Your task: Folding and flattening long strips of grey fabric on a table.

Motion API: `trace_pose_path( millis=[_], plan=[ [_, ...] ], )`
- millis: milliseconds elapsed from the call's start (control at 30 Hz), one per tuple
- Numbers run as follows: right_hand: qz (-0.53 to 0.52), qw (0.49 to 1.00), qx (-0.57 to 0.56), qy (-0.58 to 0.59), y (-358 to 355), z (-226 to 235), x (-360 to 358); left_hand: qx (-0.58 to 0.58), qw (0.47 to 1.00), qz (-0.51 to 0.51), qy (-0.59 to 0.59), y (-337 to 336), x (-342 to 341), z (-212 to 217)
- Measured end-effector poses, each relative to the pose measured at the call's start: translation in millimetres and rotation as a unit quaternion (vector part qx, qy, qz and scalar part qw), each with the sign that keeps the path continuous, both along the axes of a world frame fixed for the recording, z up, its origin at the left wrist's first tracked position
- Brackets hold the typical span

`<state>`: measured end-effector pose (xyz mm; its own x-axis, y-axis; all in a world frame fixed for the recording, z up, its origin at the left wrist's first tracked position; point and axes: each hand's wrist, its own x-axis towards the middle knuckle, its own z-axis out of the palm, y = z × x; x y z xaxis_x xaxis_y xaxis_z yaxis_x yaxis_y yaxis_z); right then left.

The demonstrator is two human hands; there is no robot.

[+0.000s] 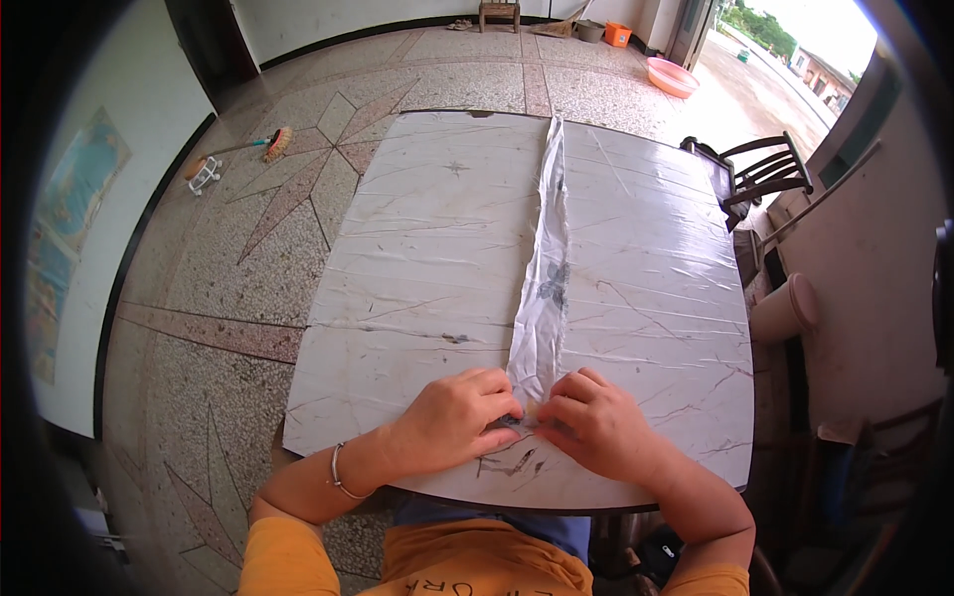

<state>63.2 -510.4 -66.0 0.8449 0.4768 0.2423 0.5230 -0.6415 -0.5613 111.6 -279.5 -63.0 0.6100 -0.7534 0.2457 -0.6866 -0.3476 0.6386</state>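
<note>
A long, narrow strip of white cloth [544, 288] with dark grey floral patches runs down the middle of the table, from its far edge to my hands. At the near end, my left hand [459, 419] pinches the strip's left side with bent fingers. My right hand [594, 422] grips the same end from the right, its fingers curled close to the left hand's. The bit of cloth between the fingertips is mostly hidden. Wrinkles show along the strip, and its far end lies at the table's back edge.
The table [397, 258] has a white, creased, marbled covering. Beyond its right side stand a dark wooden chair [770, 174] and a pale bin [785, 310]. A pink basin [673, 77] sits near the doorway. On the left floor lies a broom [276, 145].
</note>
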Motion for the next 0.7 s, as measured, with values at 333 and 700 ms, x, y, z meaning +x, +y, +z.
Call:
trace_pose_path(
  millis=[333, 700],
  plan=[
    [-0.016, 1.000, -0.016, 0.007, 5.6, 2.8, 1.2, 0.004, 1.000, 0.026, -0.011, -4.9, 2.5, -6.5],
    [-0.030, 0.999, -0.018, 0.001, 4.5, 1.6, 1.9, 0.000, 0.999, 0.042, 0.008, -5.1, 4.0, -7.1]
  ],
)
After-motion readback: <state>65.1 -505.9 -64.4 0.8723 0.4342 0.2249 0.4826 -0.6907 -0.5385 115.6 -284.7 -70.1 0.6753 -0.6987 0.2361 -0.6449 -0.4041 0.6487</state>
